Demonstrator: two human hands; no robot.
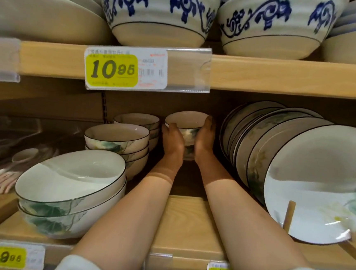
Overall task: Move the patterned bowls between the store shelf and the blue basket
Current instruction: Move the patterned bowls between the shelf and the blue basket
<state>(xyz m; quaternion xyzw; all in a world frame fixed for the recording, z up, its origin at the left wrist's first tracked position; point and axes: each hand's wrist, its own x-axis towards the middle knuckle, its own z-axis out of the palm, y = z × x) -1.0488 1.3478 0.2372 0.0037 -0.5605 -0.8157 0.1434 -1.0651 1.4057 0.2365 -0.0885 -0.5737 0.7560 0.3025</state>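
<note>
Deep in the middle shelf point(187, 217), both my arms reach in. My left hand point(172, 139) and my right hand point(204, 140) grip a small stack of patterned bowls point(187, 122) from either side, thumbs at the top bowl's dark rim. The stack shows a green leaf pattern between my palms. Whether it rests on the shelf or is lifted, I cannot tell. The blue basket is out of view.
Left of the held stack stand two more stacks of small leaf-pattern bowls point(116, 136) and two large bowls point(71, 190) at the front. A row of plates point(319, 183) leans on a wooden stand at right. Blue-scroll bowls point(155, 12) fill the shelf above.
</note>
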